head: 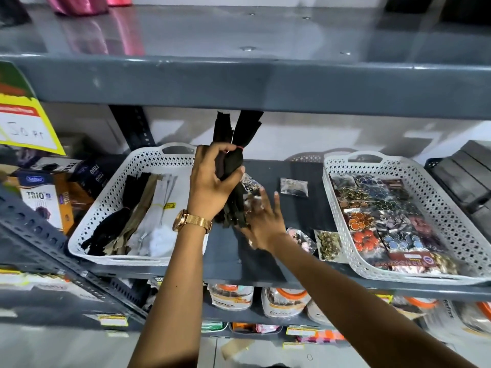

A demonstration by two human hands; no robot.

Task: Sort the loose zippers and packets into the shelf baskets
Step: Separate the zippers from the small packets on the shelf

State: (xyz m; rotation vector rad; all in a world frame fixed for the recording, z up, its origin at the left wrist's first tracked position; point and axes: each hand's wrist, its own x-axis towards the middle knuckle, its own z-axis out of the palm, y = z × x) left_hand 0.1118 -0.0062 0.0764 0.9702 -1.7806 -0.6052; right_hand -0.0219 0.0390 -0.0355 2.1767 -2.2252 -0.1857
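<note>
The left hand (212, 179) gripped a bundle of black zippers (233, 166) around its middle, above the shelf (300, 216) just right of the left basket (106, 208). The bundle stood nearly upright, its long axis running up and down, frayed ends pointing toward the shelf above. The right hand (261, 224) lay open, fingers spread and blurred, under the bundle's lower end beside loose packets (294, 186). Left of the left basket, boxes (39, 197) read "TRIO". The right basket (398, 224) held button packets.
</note>
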